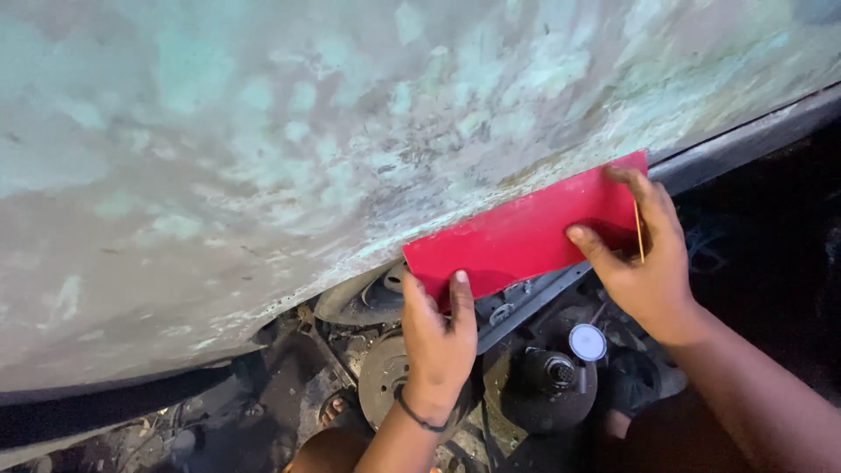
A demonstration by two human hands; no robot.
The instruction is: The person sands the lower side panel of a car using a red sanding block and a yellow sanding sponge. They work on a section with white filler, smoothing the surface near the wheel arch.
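A flat red rectangular card or spreader [517, 232] lies tilted against the lower edge of a large grey-green sanded body panel [263, 149]. My left hand [436, 337] grips its lower left end, thumb on the red face; a dark band circles that wrist. My right hand [644, 258] holds the upper right end, thumb and forefinger pressed on the red surface. A thin yellowish stick [639, 232] shows by the fingers of my right hand.
Beneath the panel's edge sit dark engine parts: a round metal pulley or disc [381, 372], a black reservoir with a white cap [587, 342], hoses and a dark trim strip [745, 140]. A sandalled foot [333, 410] shows low down on littered ground.
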